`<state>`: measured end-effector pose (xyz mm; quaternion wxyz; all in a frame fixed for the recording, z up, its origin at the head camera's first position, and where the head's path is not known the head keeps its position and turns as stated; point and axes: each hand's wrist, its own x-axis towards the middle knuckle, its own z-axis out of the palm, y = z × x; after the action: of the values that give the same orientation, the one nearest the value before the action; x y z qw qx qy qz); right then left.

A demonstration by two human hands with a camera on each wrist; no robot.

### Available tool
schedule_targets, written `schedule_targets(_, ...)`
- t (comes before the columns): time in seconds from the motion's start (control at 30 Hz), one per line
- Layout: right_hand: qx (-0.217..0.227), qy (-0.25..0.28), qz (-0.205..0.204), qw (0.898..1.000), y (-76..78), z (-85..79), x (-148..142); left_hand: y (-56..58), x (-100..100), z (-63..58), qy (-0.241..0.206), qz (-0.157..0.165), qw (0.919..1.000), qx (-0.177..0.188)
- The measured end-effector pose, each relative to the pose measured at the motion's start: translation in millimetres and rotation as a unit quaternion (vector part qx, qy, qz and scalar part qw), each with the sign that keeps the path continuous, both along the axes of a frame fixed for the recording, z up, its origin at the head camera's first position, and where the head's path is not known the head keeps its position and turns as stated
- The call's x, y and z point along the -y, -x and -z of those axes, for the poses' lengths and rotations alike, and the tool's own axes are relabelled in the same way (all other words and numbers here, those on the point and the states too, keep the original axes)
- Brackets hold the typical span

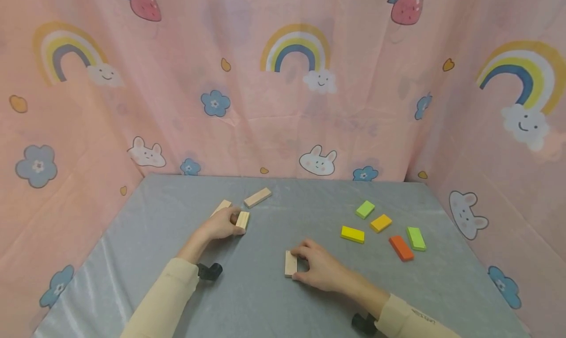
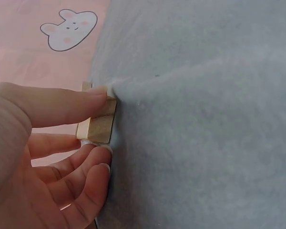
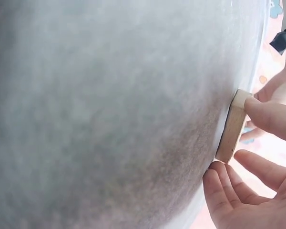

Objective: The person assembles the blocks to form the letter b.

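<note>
My left hand (image 1: 221, 224) pinches plain wooden blocks (image 1: 243, 219) between thumb and fingers at the left of the table; in the left wrist view they look like more than one, set together, though the thumb covers part of them (image 2: 100, 130). Another plain wooden block (image 1: 222, 206) lies just behind that hand, partly hidden by it. Nearer the front middle, my right hand (image 1: 323, 267) grips a single plain wooden block (image 1: 290, 264) by its two ends. That block (image 3: 232, 130) rests on the cloth in the right wrist view.
One more plain wooden block (image 1: 258, 197) lies behind the left hand. To the right are a yellow block (image 1: 352, 234), an orange-yellow one (image 1: 381, 223), a red-orange one (image 1: 401, 248) and two green blocks (image 1: 365, 209). Pink patterned curtains (image 1: 265, 126) enclose the grey cloth-covered table (image 1: 283, 308).
</note>
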<state>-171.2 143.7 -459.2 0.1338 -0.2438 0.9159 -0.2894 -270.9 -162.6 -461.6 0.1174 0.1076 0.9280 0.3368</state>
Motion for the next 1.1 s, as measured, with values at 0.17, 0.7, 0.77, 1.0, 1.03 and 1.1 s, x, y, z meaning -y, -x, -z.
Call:
schedule_targets(0.17, -0.003, 0.000, 0.001, 1.000, -2.7, -0.1, 0.3, -1.4, -2.3, 0.2, -0.004, 0.001, 1.0000, -0.007)
schedule_targets(0.7, -0.027, 0.011, -0.011, 1.000, -5.5, 1.0, -0.4, -6.1, -14.4, 1.6, -0.016, 0.016, 0.9995, -0.024)
schedule_targets(0.77, -0.032, 0.011, -0.012, 0.999, -4.9, 1.8, -0.4, -7.4, -18.5, 1.7, -0.021, 0.028, 0.9990, -0.029)
schedule_targets(1.0, -0.021, 0.007, -0.007, 1.000, -4.0, 0.9, -0.2, -10.6, -32.4, 1.1, -0.023, 0.057, 0.9972, -0.042)
schedule_targets(1.03, -0.021, 0.007, -0.007, 1.000, -3.9, 0.8, -0.2, -10.7, -34.2, 1.1, -0.023, 0.060, 0.9970, -0.045)
schedule_targets(1.1, -0.020, 0.005, -0.007, 1.000, -3.8, 0.6, -0.2, -10.5, -37.7, 2.4, -0.025, 0.064, 0.9966, -0.046)
